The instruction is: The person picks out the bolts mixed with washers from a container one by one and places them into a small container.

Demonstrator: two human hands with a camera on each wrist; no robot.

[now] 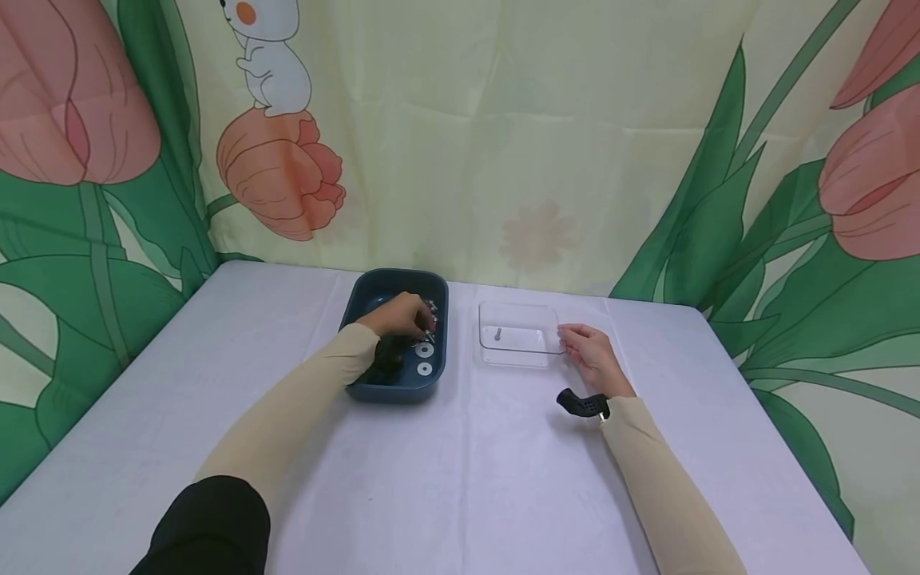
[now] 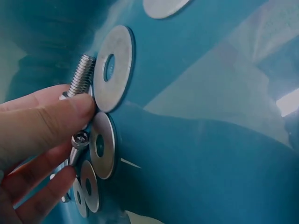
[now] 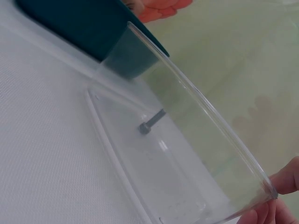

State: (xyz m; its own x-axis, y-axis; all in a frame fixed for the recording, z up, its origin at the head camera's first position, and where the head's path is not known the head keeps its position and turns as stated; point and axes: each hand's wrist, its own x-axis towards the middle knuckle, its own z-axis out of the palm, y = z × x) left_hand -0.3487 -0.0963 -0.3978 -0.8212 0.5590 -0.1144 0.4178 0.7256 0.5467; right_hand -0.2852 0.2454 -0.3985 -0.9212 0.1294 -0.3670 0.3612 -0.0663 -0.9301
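My left hand [image 1: 404, 314] reaches into a dark blue tray [image 1: 398, 394]. Its thumb and index finger pinch a bolt [image 2: 82, 73], threaded end up, in the left wrist view. Close by the fingers lie several flat washers [image 2: 120, 77] and a socket-head screw [image 2: 80, 139]. My right hand [image 1: 591, 358] holds the near right corner of a clear plastic box [image 1: 517, 358], thumb and fingers on either side of the rim. A single bolt [image 3: 153, 121] lies on that box's floor, seen through its wall.
Tray and box stand side by side on a white-covered table [image 1: 460, 479], the tray to the left. Behind the table hangs a curtain [image 1: 460, 144] printed with tulips. A black wrist mount [image 1: 584, 404] juts from the right wrist.
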